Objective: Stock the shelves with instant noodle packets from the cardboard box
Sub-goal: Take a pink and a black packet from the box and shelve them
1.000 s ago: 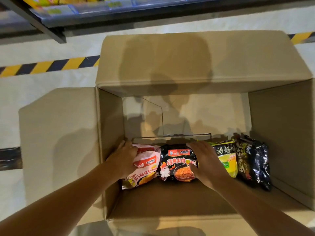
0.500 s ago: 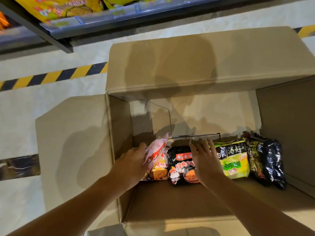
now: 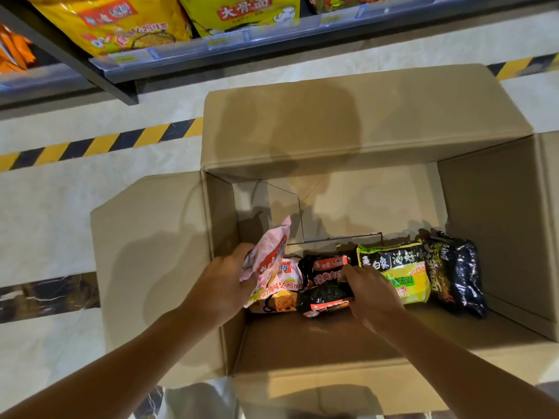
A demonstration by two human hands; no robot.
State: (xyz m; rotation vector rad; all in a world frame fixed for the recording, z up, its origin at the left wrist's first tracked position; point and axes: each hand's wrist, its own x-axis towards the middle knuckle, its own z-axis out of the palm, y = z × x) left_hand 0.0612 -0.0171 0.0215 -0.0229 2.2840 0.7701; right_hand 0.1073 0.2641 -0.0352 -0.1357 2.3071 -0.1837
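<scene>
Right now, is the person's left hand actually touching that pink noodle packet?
Touching. The head view shows the left hand with its fingers curled round the edge of the pink packet, which is tilted up out of the cardboard box.

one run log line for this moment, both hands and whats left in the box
left hand: grips pink packet | right hand: grips black-red packet | cardboard box: green packet, dark packet untouched
</scene>
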